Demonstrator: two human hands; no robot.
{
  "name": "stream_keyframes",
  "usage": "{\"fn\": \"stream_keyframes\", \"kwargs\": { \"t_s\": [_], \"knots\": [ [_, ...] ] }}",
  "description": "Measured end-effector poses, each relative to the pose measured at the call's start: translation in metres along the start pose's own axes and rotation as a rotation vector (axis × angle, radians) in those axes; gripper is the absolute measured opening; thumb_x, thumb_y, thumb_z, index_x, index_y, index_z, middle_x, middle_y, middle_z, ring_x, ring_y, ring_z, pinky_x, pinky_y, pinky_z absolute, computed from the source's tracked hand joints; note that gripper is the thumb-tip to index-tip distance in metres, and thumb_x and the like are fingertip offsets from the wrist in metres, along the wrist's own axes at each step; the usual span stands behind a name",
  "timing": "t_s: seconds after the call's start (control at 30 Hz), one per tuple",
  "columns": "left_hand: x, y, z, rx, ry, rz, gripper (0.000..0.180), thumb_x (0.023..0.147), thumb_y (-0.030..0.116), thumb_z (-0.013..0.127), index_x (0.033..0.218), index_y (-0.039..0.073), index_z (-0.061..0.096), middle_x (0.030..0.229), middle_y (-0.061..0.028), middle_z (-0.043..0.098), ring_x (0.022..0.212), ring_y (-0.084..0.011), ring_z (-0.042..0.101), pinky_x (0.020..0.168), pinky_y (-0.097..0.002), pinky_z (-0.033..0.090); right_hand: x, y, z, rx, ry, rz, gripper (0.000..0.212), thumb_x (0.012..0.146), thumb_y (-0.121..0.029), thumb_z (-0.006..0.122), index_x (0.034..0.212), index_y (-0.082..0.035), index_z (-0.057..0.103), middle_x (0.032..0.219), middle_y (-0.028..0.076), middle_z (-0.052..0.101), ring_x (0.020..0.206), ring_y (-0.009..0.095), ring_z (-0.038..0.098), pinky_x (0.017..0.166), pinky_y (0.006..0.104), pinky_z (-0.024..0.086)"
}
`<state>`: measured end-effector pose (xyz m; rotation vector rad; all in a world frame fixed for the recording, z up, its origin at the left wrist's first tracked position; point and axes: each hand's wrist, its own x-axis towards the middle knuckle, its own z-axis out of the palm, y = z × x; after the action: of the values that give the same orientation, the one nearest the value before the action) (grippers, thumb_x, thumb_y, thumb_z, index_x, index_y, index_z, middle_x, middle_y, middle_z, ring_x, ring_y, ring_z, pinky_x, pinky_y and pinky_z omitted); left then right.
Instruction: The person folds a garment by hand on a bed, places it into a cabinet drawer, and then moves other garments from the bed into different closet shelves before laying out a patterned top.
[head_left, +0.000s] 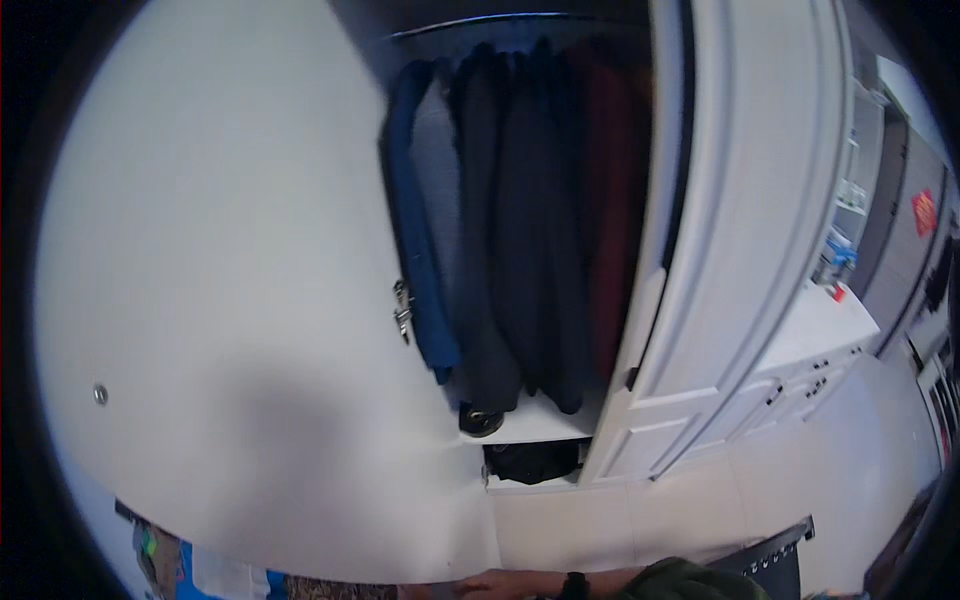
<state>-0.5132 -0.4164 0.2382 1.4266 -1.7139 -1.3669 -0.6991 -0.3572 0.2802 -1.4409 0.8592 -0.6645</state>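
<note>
Along the lower edge my right hand (495,582) reaches in from the right, with a dark watch (575,586) at the wrist and a green sleeve (680,578). Its fingers are cut off by the picture's edge and blurred, so their grip cannot be made out. Nearest to it is a brown patterned cloth-like thing (340,589), only partly visible. My left hand does not show. Ahead stands an open wardrobe with dark jackets (535,230), a blue jacket (415,250), a grey garment (435,150) and a dark red garment (610,200) hanging from a metal rail (490,20).
A large white door panel (220,200) fills the left, with a metal hinge (402,312). A rolled belt-like item (480,420) lies on the wardrobe's lower shelf, above a black bag-like bundle (530,461). White cabinets (800,370) stand right. A black perforated object (775,565) is lower right.
</note>
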Motion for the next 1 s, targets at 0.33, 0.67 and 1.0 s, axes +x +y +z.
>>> {"fn": "stream_keyframes", "kwargs": {
  "t_s": [0.33,0.67,1.0],
  "knots": [
    [0.023,0.081,0.059,0.326,-0.427,0.484,0.030,0.087,0.017,0.034,0.109,-0.001,0.040,0.096,-0.0213,0.046,0.085,-0.0320,0.046,0.071,-0.0364,0.038,-0.063,0.065,-0.015,-0.073,0.480,0.107,0.036,0.087,-0.031,0.037,0.104,-0.001,0.051,0.099,0.012,0.055,0.092,0.019,0.050,0.082,0.0277,0.037],
    [0.079,0.171,0.190,0.179,-0.537,1.134,0.016,0.081,0.013,0.042,0.081,0.001,0.054,0.074,-0.0160,0.056,0.069,-0.0328,0.054,0.058,-0.0382,0.043,-0.112,0.086,-0.094,-0.065,1.317,0.045,0.035,0.085,-0.029,0.042,0.082,0.003,0.055,0.067,0.005,0.055,0.066,0.013,0.051,0.063,0.0276,0.043],
    [0.145,0.202,0.277,0.145,-0.424,0.979,0.023,0.081,0.022,0.046,0.074,0.002,0.056,0.066,-0.0165,0.057,0.060,-0.0346,0.054,0.053,-0.0402,0.043,-0.121,0.046,-0.189,-0.342,1.686,-0.036,0.024,0.082,-0.022,0.045,0.077,0.001,0.049,0.068,0.020,0.053,0.066,0.035,0.052,0.058,0.0377,0.041]
  ]
}}
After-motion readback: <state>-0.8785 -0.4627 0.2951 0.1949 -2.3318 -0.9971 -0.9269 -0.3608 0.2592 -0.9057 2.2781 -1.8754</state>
